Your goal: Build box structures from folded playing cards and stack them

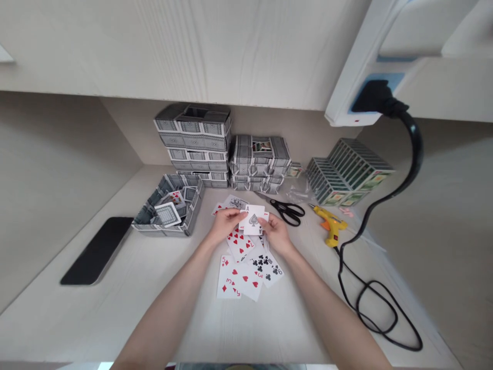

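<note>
Between my two hands is an ace of spades (253,220), laid crosswise over another card whose red-marked ends stick out on both sides. My left hand (225,225) pinches the left side of these cards. At their right side my right hand (276,232) grips them, its thumb on the ace's face. Beneath and in front of my hands lie loose face-up playing cards: a seven of hearts (240,245), a three of hearts (246,279), a five of diamonds (224,280) and several clubs (269,268). More cards (234,202) lie just behind my hands.
Left stands an open box of folded cards (164,234) holding loose cards, beside a black phone (96,252). Stacked card-built boxes (198,139) stand behind. To the right are black scissors (288,210), a yellow glue gun (332,226) with its cable (346,272), and card packs (346,169).
</note>
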`<state>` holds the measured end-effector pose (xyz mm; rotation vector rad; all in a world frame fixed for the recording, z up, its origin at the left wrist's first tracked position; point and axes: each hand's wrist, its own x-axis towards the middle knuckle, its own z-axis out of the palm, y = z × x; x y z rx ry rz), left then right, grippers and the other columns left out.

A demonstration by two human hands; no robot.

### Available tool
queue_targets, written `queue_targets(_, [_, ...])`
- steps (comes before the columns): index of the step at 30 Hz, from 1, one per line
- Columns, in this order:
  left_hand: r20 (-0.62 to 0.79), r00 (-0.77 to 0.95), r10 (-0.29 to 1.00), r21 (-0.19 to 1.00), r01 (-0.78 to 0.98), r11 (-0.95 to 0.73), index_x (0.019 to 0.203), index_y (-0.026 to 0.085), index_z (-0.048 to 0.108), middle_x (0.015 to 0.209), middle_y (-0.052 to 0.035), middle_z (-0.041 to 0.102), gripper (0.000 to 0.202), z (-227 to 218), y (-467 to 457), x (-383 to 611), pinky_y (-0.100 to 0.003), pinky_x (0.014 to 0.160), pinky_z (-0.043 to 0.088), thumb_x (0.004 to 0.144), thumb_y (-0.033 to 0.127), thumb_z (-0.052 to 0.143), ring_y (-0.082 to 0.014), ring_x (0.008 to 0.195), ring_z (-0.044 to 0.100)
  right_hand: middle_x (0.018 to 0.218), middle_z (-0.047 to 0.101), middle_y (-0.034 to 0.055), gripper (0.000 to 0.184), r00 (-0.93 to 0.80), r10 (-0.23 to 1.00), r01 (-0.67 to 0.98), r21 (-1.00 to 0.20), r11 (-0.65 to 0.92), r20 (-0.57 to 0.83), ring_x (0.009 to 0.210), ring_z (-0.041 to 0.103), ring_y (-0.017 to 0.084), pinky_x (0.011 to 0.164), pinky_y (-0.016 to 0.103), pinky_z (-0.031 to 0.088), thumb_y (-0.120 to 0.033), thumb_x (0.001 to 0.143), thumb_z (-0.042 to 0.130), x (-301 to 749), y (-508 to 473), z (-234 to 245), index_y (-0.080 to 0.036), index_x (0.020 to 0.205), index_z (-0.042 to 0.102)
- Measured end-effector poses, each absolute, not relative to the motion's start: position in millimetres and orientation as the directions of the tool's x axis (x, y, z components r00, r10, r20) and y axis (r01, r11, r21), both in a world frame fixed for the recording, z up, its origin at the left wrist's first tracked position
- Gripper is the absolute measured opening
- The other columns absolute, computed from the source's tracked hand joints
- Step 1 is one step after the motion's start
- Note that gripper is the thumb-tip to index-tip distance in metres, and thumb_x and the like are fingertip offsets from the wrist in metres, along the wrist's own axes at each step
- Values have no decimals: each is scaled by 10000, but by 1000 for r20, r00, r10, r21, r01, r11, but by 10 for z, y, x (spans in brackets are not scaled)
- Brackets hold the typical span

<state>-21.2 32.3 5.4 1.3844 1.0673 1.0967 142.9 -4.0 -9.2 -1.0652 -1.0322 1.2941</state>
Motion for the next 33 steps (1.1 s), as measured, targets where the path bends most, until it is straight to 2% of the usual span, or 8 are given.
queue_targets(6, [68,200,977,995,56,-81,649,133,677,473,41,495,292,50,325,-211,-206,421,304,647,425,675,-63,431,399,738,696,24,308,43,999,-193,-981,8,-1,610,605,161,591,278,454,-406,672,673,1429,-32,-106,-161,858,660])
queue_targets(10, [-7,231,973,1000,8,5,615,126,651,435,36,484,303,76,310,-244,-206,404,300,656,426,668,-67,398,401,745,698,28,300,51,999,-201,-980,1,-9,630,614,171,606,288,461,-404,660,684,1426,-30,-105,-165,838,658])
queue_targets(13, [-55,340,939,989,-111,98,662,114,663,540,-8,572,285,128,298,-291,-225,456,378,657,399,671,-96,461,492,754,699,33,307,55,998,-240,-971,-15,-29,631,617,176,596,293,465,-413,648,691,1429,-28,-95,-166,824,644])
queue_targets(16, [-25,463,886,984,-147,104,730,106,689,684,-45,618,259,191,291,-325,-241,539,425,659,356,680,-123,584,552,783,699,43,331,56,997,-275,-961,-33,-51,642,624,184,592,303,473,-421,632,699,1436,-21,-91,-168,835,633])
queue_targets(20, [32,499,866,997,-74,5,750,119,704,785,-55,621,259,228,284,-310,-238,589,428,684,366,666,-126,662,550,782,697,45,345,84,995,-301,-953,-25,-53,657,631,193,595,314,485,-421,623,703,1440,-3,-129,-171,849,630])
queue_targets(23, [54,480,876,998,4,-64,791,131,705,826,-59,630,287,207,280,-265,-248,645,438,674,391,672,-147,732,561,776,693,43,313,129,991,-254,-967,16,-17,651,623,184,610,313,484,-409,640,692,1438,16,-182,-168,832,635])
queue_targets(33, [41,332,942,964,235,-124,710,140,687,697,-16,624,308,112,286,-201,-233,595,404,660,443,656,-133,648,537,702,668,24,262,148,989,-153,-987,53,30,600,579,163,566,285,443,-378,660,677,1441,13,-183,-158,799,645])
